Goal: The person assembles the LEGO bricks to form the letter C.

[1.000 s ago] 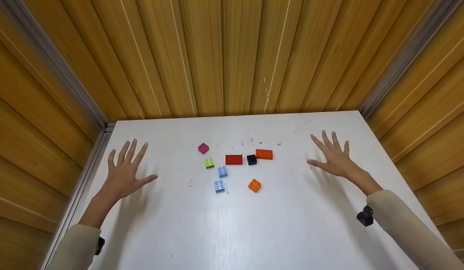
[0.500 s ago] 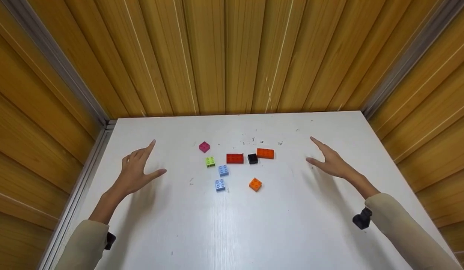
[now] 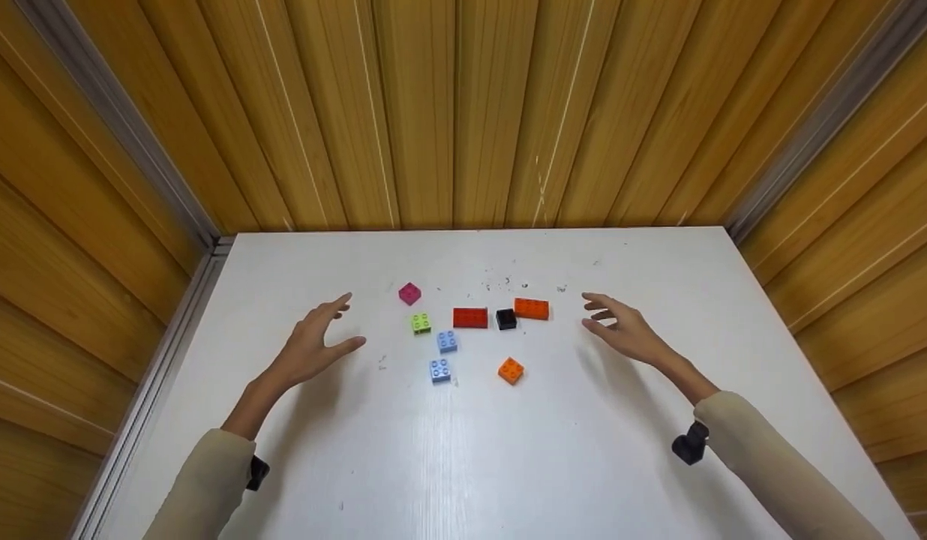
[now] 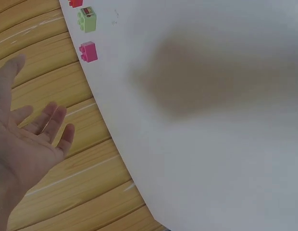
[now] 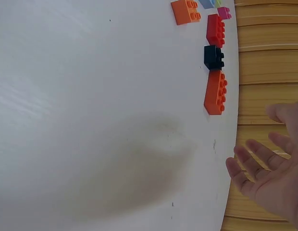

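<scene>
My left hand (image 3: 312,346) hovers above the table left of the bricks, thumb apart from its loosely bent fingers, holding nothing. On the other side my right hand (image 3: 625,330) is also raised and holds nothing, its fingers slightly bent. Between them lie loose toy building bricks: a pink brick (image 3: 409,293), a lime green brick (image 3: 421,323), a light blue brick (image 3: 447,341) with a second blue brick (image 3: 440,370) below it, a long red brick (image 3: 470,318), a black brick (image 3: 506,319), a long orange brick (image 3: 532,308) and a small orange brick (image 3: 511,370). The long orange brick lies nearest my right hand.
The white table (image 3: 508,465) ends at a wood-patterned wall (image 3: 418,112) at the back, with similar panels on both sides. Small dark specks mark the tabletop behind the bricks. Black wrist cameras sit under both sleeves.
Both hands have moved inward toward the bricks, the left to the right and the right to the left. Their spread fingers have drawn together and bent. The bricks stay put.
</scene>
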The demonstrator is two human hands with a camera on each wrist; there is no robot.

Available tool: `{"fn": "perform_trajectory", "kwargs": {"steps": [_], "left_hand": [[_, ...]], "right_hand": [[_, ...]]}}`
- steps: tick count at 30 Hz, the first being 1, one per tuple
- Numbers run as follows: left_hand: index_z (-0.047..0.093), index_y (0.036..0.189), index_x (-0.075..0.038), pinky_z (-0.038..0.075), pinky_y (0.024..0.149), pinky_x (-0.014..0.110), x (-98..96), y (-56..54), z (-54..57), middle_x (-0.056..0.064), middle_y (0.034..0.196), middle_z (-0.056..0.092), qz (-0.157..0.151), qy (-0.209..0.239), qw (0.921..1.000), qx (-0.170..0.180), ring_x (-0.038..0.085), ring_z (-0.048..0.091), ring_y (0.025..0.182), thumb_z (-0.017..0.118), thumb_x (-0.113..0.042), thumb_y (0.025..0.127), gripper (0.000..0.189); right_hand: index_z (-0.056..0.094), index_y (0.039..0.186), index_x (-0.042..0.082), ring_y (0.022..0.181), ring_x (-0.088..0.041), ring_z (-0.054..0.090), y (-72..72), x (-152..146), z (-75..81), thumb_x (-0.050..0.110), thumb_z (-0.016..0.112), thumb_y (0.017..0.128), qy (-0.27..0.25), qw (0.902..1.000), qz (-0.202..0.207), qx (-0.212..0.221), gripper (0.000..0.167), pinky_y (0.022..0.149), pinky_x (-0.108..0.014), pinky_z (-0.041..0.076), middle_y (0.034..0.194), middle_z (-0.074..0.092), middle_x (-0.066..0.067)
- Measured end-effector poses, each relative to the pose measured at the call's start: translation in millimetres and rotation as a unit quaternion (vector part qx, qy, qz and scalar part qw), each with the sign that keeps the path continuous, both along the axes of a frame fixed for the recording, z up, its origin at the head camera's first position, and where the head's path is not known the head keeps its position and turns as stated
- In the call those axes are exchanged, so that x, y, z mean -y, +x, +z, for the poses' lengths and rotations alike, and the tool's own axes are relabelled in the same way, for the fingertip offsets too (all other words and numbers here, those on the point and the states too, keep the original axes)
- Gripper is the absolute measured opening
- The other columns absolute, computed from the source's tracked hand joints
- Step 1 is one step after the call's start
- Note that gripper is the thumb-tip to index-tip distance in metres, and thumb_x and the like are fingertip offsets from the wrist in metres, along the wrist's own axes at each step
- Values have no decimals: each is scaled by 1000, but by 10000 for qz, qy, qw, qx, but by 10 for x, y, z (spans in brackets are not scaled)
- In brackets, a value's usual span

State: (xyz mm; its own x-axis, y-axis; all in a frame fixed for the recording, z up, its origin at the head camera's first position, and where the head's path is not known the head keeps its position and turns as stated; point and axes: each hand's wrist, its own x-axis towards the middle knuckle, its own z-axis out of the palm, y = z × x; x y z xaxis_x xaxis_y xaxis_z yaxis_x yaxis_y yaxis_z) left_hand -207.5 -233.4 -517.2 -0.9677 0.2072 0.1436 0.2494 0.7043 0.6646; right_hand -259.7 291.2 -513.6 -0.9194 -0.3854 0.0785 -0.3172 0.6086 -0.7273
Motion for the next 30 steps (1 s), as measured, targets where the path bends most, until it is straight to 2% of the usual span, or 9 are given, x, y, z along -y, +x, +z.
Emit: {"fn": "perform_trajectory", "kwargs": {"steps": [7, 10, 16, 19, 25, 30], "left_hand": [[45, 154, -10, 37, 113, 64, -329, -105, -52, 18, 147, 55, -229, 262, 9990, 298, 37, 53, 134, 73, -32, 94, 69], [47, 152, -11, 40, 113, 60, -506, -174, -69, 17, 147, 55, -351, 346, 9980, 396, 36, 52, 135, 72, -31, 95, 65], [53, 148, -10, 41, 115, 55, -856, -358, -92, 17, 143, 59, -633, 495, 9965, 249, 35, 52, 136, 72, -25, 96, 58], [54, 147, -10, 40, 116, 54, -1027, -433, -121, 17, 142, 60, -686, 614, 9953, 306, 34, 51, 137, 71, -24, 97, 55], [54, 144, -3, 37, 117, 56, -1293, -595, -208, 22, 139, 60, -838, 738, 9932, 317, 38, 51, 136, 67, -19, 99, 50], [56, 141, 3, 41, 114, 54, -1463, -739, -242, 25, 136, 62, -938, 450, 9938, 398, 40, 55, 132, 68, -13, 97, 48]], "right_hand": [[49, 146, -3, 114, -45, 66, -29, 287, -68, 11, 61, 102, -59, 9997, 176, 180, 47, 96, -59, 54, 129, 63, -31], [51, 143, -5, 110, -44, 67, -56, 419, -103, 9, 61, 101, -135, 9995, 257, 128, 45, 95, -58, 55, 126, 65, -30], [57, 136, -7, 105, -40, 67, -179, 726, -145, 7, 63, 100, -238, 9985, 467, -185, 40, 92, -50, 56, 120, 68, -27], [60, 134, -6, 105, -38, 68, -229, 884, -146, 6, 64, 99, -302, 9979, 512, -255, 37, 92, -47, 56, 122, 68, -27], [61, 130, -9, 108, -41, 67, -310, 1173, -189, 2, 65, 97, -270, 9969, 682, -290, 36, 96, -52, 55, 124, 66, -31], [62, 131, -9, 117, -43, 62, -364, 1310, -245, 3, 67, 96, 33, 9984, 509, -239, 37, 102, -55, 51, 127, 65, -29]]}}
